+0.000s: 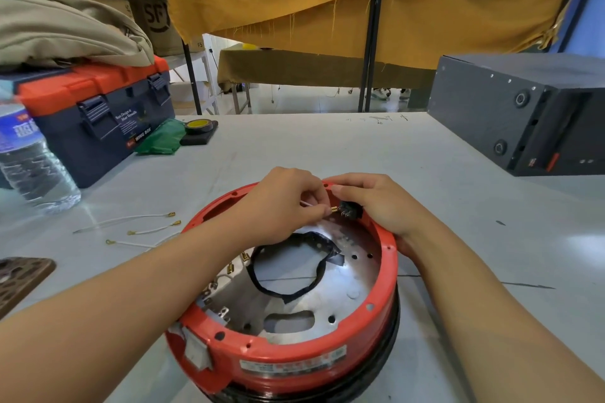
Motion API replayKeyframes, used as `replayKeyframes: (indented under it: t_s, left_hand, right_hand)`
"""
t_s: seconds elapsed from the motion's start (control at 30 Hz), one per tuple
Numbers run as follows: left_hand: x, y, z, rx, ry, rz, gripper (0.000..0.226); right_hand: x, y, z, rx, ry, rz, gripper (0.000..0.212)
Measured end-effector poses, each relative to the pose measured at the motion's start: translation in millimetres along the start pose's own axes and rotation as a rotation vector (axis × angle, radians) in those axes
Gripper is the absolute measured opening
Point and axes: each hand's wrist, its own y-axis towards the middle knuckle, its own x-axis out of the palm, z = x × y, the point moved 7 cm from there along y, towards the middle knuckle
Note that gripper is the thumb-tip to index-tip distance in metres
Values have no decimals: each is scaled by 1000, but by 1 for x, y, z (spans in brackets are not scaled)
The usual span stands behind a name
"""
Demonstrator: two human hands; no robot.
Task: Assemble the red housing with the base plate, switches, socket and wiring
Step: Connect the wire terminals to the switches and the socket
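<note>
— Pinching what, exactly, with your left hand (281,203)?

— I pinch a thin white wire (307,203) near its brass terminal (334,210), between my thumb and the fingertips. The terminal points at the black socket (349,211), just beside its metal pins; if it already touches them, I cannot tell.

— And your right hand (376,203)?

— It is curled over the far rim of the red housing (294,366), with the fingers bent around the socket from above. The socket sits at the inner wall of the housing, on the far right side, directly under this hand.

— Where is the housing itself?

— On the grey table (458,206), in front of me, between my two forearms. Inside I see one silver base plate (327,298) with holes and one loop of black tape (294,294) around its middle opening.

— How many loose wires lie outside?

— I count three white wires (144,229) with brass ends, on the table left of the housing, well apart from my hands. Farther left stands one water bottle (29,157) and one toolbox (98,121) with an orange lid; on the right, one black box (523,114).
</note>
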Motion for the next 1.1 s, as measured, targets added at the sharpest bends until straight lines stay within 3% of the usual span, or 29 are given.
replayKeyframes:
  t_s: [1.1]
  left_hand:
    - [5,-3,12,27,105,68,8]
  right_hand:
    - [3,-4,-4,-7,-6,1,23]
